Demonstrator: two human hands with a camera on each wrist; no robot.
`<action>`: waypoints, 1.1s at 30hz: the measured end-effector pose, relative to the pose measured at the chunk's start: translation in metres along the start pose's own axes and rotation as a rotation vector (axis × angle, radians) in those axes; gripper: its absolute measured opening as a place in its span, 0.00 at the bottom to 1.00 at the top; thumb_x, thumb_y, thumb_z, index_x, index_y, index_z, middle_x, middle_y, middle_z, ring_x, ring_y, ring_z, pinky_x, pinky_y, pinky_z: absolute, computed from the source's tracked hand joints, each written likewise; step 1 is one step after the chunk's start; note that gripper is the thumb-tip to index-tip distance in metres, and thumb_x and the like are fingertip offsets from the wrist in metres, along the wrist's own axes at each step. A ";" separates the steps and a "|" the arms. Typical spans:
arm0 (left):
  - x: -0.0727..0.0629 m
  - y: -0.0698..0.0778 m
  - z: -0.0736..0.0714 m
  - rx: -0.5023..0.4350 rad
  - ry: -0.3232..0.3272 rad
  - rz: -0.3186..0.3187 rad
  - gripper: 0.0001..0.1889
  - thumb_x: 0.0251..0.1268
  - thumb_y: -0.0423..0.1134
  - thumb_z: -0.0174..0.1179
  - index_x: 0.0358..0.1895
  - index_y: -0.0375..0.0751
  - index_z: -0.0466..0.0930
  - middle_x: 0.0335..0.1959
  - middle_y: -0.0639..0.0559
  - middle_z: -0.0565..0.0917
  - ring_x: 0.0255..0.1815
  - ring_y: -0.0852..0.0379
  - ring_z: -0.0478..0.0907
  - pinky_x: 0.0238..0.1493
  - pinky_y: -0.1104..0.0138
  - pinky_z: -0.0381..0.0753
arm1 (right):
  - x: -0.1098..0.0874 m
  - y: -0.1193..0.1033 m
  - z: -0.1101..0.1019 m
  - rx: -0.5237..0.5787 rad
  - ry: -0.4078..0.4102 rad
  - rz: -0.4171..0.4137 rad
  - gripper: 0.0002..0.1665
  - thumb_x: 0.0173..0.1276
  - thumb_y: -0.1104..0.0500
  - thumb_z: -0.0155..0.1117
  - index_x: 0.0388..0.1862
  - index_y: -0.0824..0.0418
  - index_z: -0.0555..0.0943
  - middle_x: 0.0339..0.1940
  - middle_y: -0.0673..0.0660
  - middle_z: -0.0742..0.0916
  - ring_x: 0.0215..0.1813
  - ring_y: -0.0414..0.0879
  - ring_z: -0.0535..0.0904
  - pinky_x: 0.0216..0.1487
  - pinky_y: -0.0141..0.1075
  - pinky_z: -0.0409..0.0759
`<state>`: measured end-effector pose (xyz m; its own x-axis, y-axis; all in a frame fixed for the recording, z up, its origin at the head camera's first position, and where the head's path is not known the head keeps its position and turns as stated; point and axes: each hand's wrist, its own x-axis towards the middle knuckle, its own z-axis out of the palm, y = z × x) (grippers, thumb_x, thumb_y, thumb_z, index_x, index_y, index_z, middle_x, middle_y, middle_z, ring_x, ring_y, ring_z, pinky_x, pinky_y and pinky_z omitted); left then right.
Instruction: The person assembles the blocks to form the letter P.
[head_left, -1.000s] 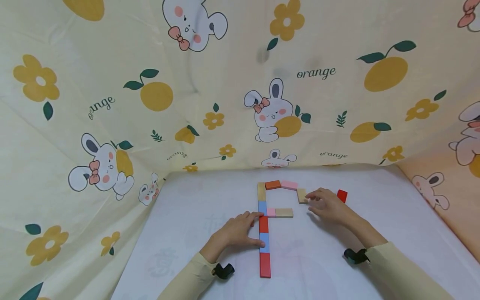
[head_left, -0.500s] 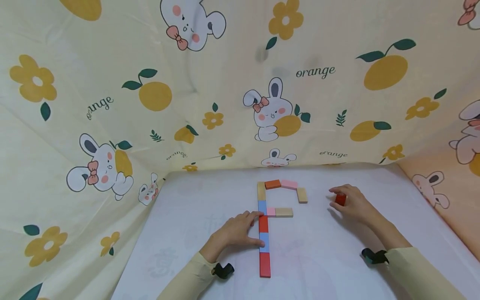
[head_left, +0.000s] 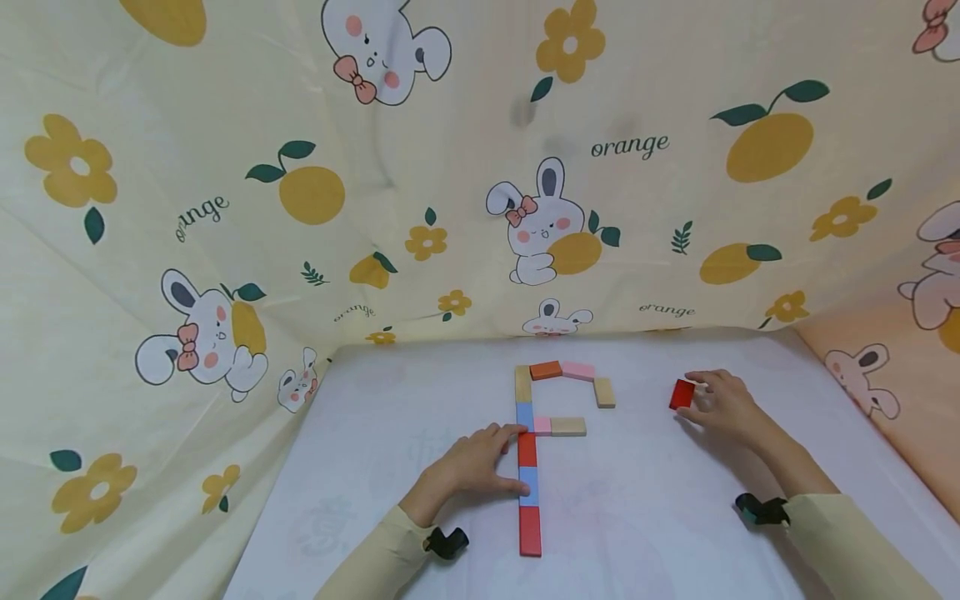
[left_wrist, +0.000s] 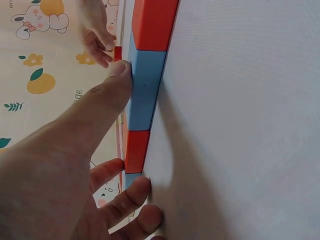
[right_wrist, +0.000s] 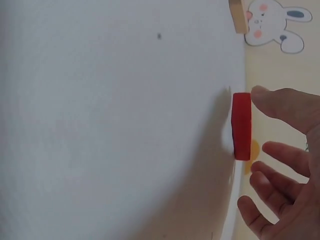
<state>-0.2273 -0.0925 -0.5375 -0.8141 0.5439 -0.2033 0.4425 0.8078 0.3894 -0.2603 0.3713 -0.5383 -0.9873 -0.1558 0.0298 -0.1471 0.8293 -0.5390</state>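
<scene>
Flat blocks lie end to end in the head view, in a column with two arms branching right. My left hand (head_left: 476, 461) rests at the column's left side. Its thumb touches the lower blue block (left_wrist: 146, 92), and a finger reaches the red block (left_wrist: 137, 151) beyond, in the left wrist view. My right hand (head_left: 726, 404) is at a separate red block (head_left: 682, 394) on the right, thumb and fingertips spread around its near and far ends. In the right wrist view, the thumb tip is close to that block (right_wrist: 242, 126); the other fingers are loosely bent, apart from it.
An orange block (head_left: 546, 369), a pink block (head_left: 578, 371) and a wooden block (head_left: 604, 392) form the upper arm. A small pink block (head_left: 542, 426) and a wooden block (head_left: 568, 427) form the lower one. A patterned cloth (head_left: 450, 200) rises behind the white tabletop (head_left: 630, 525).
My right hand has left the upper arm's end wooden block and moved right to the separate red block, which now looks slightly turned. The left hand stays where it was.
</scene>
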 end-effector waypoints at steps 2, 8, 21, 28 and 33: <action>0.000 0.000 0.000 -0.001 -0.001 0.001 0.52 0.55 0.72 0.75 0.82 0.61 0.64 0.49 0.61 0.78 0.47 0.65 0.73 0.47 0.62 0.76 | 0.000 0.003 0.000 0.004 -0.015 0.019 0.48 0.66 0.51 0.80 0.75 0.72 0.70 0.67 0.80 0.71 0.64 0.76 0.67 0.59 0.72 0.75; -0.001 0.000 -0.001 -0.011 -0.002 0.001 0.52 0.55 0.71 0.75 0.82 0.61 0.64 0.49 0.60 0.78 0.48 0.66 0.73 0.47 0.62 0.76 | 0.002 0.011 0.001 0.019 -0.053 0.069 0.50 0.67 0.49 0.80 0.76 0.74 0.68 0.66 0.79 0.72 0.64 0.74 0.68 0.58 0.69 0.79; -0.001 0.001 0.000 -0.018 0.001 -0.002 0.51 0.56 0.71 0.75 0.82 0.61 0.64 0.49 0.61 0.78 0.48 0.66 0.73 0.47 0.63 0.75 | 0.001 0.012 -0.002 0.025 -0.062 0.068 0.46 0.68 0.52 0.79 0.73 0.77 0.70 0.64 0.80 0.74 0.62 0.74 0.71 0.61 0.69 0.77; -0.001 0.001 0.000 -0.014 0.003 -0.004 0.51 0.55 0.71 0.75 0.82 0.62 0.65 0.50 0.61 0.78 0.48 0.66 0.73 0.47 0.63 0.76 | 0.000 0.013 -0.001 0.032 -0.058 0.065 0.43 0.68 0.53 0.78 0.71 0.77 0.72 0.64 0.80 0.73 0.62 0.74 0.71 0.61 0.70 0.76; -0.001 0.001 0.000 -0.015 0.002 -0.009 0.51 0.55 0.71 0.75 0.82 0.62 0.64 0.50 0.61 0.78 0.48 0.66 0.73 0.48 0.62 0.76 | 0.001 0.011 0.002 0.038 -0.048 0.079 0.44 0.68 0.51 0.79 0.71 0.76 0.72 0.64 0.80 0.74 0.63 0.74 0.70 0.61 0.70 0.76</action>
<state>-0.2261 -0.0925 -0.5372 -0.8185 0.5365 -0.2054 0.4296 0.8090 0.4013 -0.2624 0.3799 -0.5457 -0.9917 -0.1170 -0.0534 -0.0659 0.8190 -0.5699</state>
